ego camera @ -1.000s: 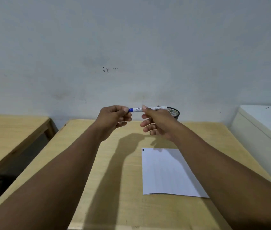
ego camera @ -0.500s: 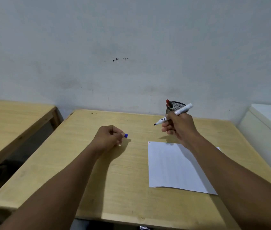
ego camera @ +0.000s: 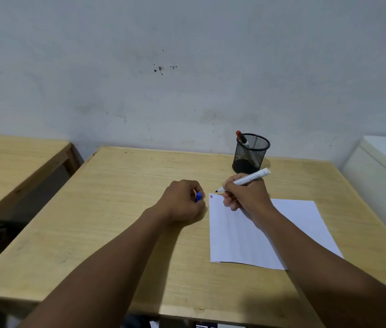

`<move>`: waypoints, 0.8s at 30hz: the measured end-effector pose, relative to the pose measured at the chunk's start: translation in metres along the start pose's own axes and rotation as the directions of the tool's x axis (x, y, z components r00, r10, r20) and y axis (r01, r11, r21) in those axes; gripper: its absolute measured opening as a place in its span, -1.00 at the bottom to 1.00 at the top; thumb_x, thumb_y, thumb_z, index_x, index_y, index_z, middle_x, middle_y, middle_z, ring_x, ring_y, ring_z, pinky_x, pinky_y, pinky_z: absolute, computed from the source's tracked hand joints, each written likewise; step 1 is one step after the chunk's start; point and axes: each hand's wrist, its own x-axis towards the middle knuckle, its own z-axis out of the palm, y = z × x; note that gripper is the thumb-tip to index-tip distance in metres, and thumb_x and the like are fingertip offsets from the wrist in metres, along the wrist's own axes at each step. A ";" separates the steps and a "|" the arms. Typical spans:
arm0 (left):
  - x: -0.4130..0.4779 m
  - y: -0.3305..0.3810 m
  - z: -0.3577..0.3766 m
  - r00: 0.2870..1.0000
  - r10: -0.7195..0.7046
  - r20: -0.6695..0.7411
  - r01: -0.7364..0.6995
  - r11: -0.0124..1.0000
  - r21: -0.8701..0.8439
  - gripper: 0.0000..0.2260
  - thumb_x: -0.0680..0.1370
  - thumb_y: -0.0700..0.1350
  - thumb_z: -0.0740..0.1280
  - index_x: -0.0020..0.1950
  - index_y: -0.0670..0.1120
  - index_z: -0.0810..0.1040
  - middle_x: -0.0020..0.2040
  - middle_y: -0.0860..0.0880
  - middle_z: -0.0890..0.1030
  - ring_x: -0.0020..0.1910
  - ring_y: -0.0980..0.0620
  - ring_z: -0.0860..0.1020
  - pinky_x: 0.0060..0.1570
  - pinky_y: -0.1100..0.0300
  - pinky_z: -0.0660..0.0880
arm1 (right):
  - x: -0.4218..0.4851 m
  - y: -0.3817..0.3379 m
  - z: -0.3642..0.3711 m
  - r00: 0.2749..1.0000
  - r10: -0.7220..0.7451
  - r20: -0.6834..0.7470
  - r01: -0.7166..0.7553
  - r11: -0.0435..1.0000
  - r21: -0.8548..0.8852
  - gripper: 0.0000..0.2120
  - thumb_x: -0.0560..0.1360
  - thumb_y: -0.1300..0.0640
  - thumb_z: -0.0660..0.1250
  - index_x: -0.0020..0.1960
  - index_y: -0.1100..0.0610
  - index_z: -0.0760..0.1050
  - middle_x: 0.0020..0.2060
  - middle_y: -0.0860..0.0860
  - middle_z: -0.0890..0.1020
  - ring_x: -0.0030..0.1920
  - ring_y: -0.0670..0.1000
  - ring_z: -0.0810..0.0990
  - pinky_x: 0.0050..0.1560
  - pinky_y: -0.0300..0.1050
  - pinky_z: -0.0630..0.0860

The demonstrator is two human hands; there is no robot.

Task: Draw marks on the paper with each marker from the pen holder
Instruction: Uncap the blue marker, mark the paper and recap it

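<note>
We hold the uncapped marker in our right hand, fingers wrapped around its barrel, the tip poised just above the top-left corner of the paper, close to two small marks already there. Our left hand rests on the counter just beside the paper, clenched around the blue cap. To do this well, we should lower the tip gently beside the existing marks (not over them) and make one short, light stroke, the heel of the hand pinning the sheet. The mesh pen holder stands behind, a red-capped marker leaning inside. Half a second ago the marker was raised in front of the holder; now it has come down to the paper's corner.
</note>
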 end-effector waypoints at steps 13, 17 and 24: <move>0.004 0.015 -0.002 0.986 -0.081 0.146 0.061 0.989 0.134 -0.44 0.33 0.28 0.54 0.22 0.09 0.50 -0.15 0.09 0.57 -0.13 0.03 0.60 -0.05 0.08 0.59 | 0.004 0.011 0.004 0.998 -0.059 -0.008 0.057 0.985 -0.165 -0.89 0.43 0.30 0.44 -0.08 0.35 0.63 -0.33 0.27 0.69 -0.38 0.14 0.65 -0.47 -0.17 0.49; 0.006 0.014 0.000 0.987 -0.087 0.137 0.069 0.989 0.130 -0.43 0.32 0.30 0.55 0.22 0.10 0.49 -0.12 0.06 0.60 -0.12 0.02 0.62 -0.05 0.08 0.62 | 0.005 0.011 0.003 0.999 -0.050 0.008 0.051 0.982 -0.181 -0.86 0.42 0.31 0.44 -0.07 0.38 0.61 -0.32 0.32 0.68 -0.39 0.15 0.64 -0.48 -0.17 0.50; 0.011 0.007 -0.006 0.986 -0.105 0.132 0.105 0.994 0.006 -0.68 0.40 0.12 0.54 0.07 0.04 0.62 -0.17 0.05 0.65 -0.14 0.05 0.62 -0.16 0.21 0.50 | 0.005 0.003 -0.003 1.000 -0.004 -0.025 0.004 1.000 0.026 -0.89 0.46 0.31 0.38 -0.09 0.37 0.61 -0.35 0.23 0.63 -0.41 0.11 0.56 -0.47 -0.15 0.39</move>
